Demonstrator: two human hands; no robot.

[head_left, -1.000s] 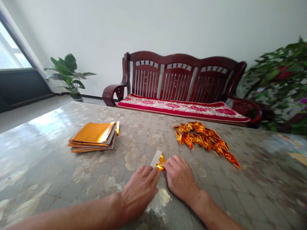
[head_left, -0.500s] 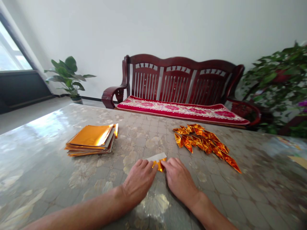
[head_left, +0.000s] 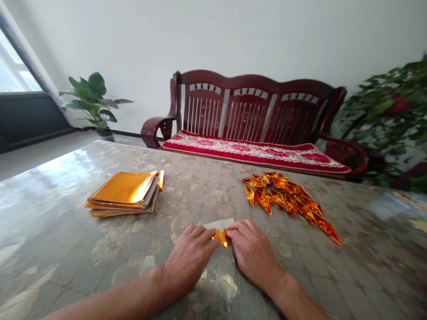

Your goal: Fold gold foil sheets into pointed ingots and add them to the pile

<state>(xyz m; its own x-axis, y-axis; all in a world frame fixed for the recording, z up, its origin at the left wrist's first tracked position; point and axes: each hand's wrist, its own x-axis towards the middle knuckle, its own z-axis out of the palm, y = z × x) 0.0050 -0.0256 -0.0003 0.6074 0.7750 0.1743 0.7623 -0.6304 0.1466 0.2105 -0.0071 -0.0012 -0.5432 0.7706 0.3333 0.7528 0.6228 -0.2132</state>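
Observation:
A partly folded sheet of gold foil paper (head_left: 220, 237) lies on the table in front of me, its pale back showing along the far edge. My left hand (head_left: 192, 254) grips its left side, with the thumb and fingers on the gold part. On the right side, my right hand (head_left: 251, 249) pinches the paper with bent fingers. Both hands rest low at the tabletop, and parts of the sheet are hidden under the fingers. To the left sits a stack of flat gold foil sheets (head_left: 122, 189). Several folded, pointed gold foil pieces (head_left: 288, 195) lie together at the right.
The table (head_left: 110, 249) has a patterned, glossy cover. A clear plastic bag (head_left: 396, 204) lies at its right edge. Beyond stands a dark red wooden bench (head_left: 256, 111) with a red patterned cushion (head_left: 240, 149). Potted plants (head_left: 95, 104) flank it.
The view has shifted slightly. Both hands stay on the foil paper; its gold part now shows a more pointed fold toward me between the fingers. The stack and folded pieces lie as before.

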